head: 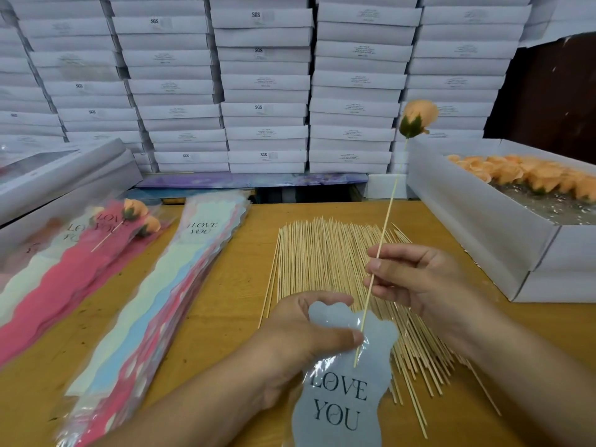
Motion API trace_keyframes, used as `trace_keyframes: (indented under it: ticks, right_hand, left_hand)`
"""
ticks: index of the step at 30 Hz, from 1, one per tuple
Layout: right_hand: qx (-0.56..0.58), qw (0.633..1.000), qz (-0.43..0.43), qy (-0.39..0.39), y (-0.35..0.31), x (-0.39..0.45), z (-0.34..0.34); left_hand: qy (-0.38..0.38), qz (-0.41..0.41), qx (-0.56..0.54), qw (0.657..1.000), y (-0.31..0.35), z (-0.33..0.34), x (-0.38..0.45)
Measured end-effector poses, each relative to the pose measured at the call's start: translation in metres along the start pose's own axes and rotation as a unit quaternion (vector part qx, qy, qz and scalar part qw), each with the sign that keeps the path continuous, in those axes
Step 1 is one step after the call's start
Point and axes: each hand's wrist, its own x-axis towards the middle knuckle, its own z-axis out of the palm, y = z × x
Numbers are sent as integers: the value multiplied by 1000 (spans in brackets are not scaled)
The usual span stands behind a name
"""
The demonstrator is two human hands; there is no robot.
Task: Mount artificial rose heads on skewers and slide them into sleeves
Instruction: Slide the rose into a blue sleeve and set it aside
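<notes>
Over the counter (225, 304), left hand (300, 343) pinches the sleeve (342, 398) mouth, right hand (416, 279) pinches the skewer (383, 221) with rose (419, 116) up, tip just inside; best keep the mouth spread and feed straight down.

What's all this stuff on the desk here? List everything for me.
Peach rose head on bamboo skewer: one, held upright, tip entering sleeve.
Grey-blue "LOVE YOU" plastic sleeve: one, near centre.
Loose bamboo skewers: many, tan, table centre.
Empty sleeves stack: many, pastel, left of skewers.
Finished sleeved roses: several, far left.
White box of peach rose heads: one, right.
White cartons: many, stacked behind.
Wooden table: one.
Left hand: grips sleeve.
Right hand: pinches skewer.
</notes>
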Motion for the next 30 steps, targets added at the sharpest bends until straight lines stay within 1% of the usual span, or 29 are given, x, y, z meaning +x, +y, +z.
trace_keyframes:
  ticks: [4, 7, 10, 18, 24, 30]
  right_hand:
    - [-50, 998, -13, -36, 3, -5, 6]
    - [-133, 990, -38, -35, 4, -8, 8]
    - [-165, 985, -43, -27, 4, -8, 7]
    - [-155, 987, -40, -10, 5, -7, 7]
    - [-154, 987, -41, 5, 3, -6, 7]
    - [-119, 992, -27, 18, -8, -1, -4]
  left_hand:
    - [22, 17, -12, 1000, 3, -1, 0]
    - [20, 18, -13, 1000, 3, -2, -1]
    - [16, 16, 2, 1000, 3, -3, -1]
    - [-18, -21, -39, 999, 2, -5, 2]
    - [1, -1, -8, 1000, -1, -8, 5]
    - [17, 15, -31, 999, -1, -7, 5]
